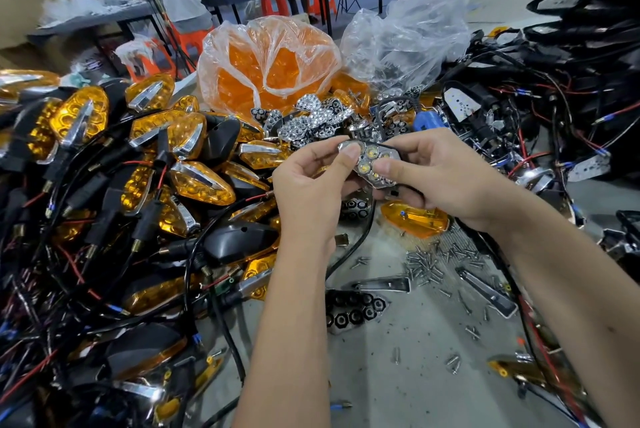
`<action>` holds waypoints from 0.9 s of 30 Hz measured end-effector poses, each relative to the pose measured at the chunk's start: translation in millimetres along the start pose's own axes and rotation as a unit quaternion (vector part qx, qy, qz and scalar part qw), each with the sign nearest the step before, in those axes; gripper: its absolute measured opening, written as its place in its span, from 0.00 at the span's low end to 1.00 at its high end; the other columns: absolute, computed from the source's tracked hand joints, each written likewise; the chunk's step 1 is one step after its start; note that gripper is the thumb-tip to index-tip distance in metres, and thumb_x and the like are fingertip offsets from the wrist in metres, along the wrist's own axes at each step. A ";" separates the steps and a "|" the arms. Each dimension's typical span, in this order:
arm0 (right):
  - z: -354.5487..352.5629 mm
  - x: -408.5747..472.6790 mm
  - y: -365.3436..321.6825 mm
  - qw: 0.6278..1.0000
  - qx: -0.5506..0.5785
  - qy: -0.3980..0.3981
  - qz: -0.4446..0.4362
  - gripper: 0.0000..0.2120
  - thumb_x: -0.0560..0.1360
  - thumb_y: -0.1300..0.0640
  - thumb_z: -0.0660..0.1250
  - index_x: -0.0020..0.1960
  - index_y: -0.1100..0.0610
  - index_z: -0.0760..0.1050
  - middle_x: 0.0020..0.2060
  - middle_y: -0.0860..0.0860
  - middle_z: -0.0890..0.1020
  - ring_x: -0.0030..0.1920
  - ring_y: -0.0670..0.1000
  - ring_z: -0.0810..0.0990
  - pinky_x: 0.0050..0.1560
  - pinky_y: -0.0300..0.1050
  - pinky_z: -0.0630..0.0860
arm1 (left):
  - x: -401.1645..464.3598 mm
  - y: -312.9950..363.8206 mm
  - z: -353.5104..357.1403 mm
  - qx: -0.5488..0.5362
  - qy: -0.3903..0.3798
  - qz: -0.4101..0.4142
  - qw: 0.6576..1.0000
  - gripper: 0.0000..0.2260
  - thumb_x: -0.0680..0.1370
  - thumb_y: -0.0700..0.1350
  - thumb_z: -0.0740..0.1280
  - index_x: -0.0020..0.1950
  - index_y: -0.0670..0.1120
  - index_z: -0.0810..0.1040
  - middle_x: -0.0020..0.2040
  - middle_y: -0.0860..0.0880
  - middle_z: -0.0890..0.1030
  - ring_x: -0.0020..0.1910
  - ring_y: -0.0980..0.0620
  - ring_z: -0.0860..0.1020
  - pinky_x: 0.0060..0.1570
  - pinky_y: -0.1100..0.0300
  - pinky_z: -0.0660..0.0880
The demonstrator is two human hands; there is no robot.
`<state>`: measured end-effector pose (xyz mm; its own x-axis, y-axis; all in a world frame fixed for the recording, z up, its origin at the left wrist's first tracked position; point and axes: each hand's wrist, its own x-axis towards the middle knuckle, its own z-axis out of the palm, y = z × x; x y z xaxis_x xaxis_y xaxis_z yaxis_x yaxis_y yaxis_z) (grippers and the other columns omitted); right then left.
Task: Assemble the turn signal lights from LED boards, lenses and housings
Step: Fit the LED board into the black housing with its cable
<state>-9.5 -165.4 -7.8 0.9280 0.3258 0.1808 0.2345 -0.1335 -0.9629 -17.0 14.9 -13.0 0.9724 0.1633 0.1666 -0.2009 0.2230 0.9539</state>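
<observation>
Left hand and right hand raised together over the worktable, both gripping one chrome honeycomb reflector seated in a black housing, between them. Left thumb pressed on the reflector's left end, right thumb on its lower right cell, the other fingers curled behind. Black cable hanging from under the piece down toward the table. Just below the right hand, a loose amber lens lying flat; near it, a scatter of small screws. Beyond the hands, a heap of bare chrome reflectors, then a clear bag of orange lenses. At left, a big pile of finished turn signal lights with black and red wires. At right, a tangle of black housings with wiring.
</observation>
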 end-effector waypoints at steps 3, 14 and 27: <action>14.1 0.5 -2.5 0.999 0.035 0.029 -0.009 0.08 0.83 0.57 0.68 0.52 0.62 0.82 0.37 0.67 0.83 0.23 0.47 0.70 0.22 0.35 0.63 | 0.7 1.3 -1.0 -0.005 -0.009 0.004 1.000 0.01 0.80 0.41 0.74 0.49 0.47 0.86 0.44 0.47 0.87 0.42 0.51 0.84 0.39 0.54 0.83; 38.7 4.6 -6.2 0.998 -0.005 0.052 -0.028 0.04 0.84 0.51 0.68 0.51 0.49 0.80 0.27 0.54 0.79 0.26 0.53 0.74 0.28 0.43 0.71 | 3.8 -2.0 -3.2 -0.021 0.013 0.007 1.000 0.16 0.79 0.46 0.74 0.46 0.32 0.81 0.42 0.43 0.75 0.43 0.45 0.70 0.48 0.48 0.69; 31.7 8.2 1.1 0.995 -0.016 0.090 -0.042 0.08 0.80 0.61 0.72 0.47 0.59 0.74 0.37 0.51 0.77 0.28 0.55 0.79 0.27 0.47 0.74 | -0.3 4.5 -1.2 -0.040 0.007 -0.045 0.998 0.10 0.80 0.41 0.72 0.39 0.43 0.84 0.32 0.50 0.81 0.34 0.52 0.78 0.41 0.53 0.80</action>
<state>-10.9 -133.3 -13.7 0.9410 0.1651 0.2955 0.3193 -0.1437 -0.9367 -18.3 17.0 -9.1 0.9852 0.1530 0.0772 -0.1225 0.3136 0.9416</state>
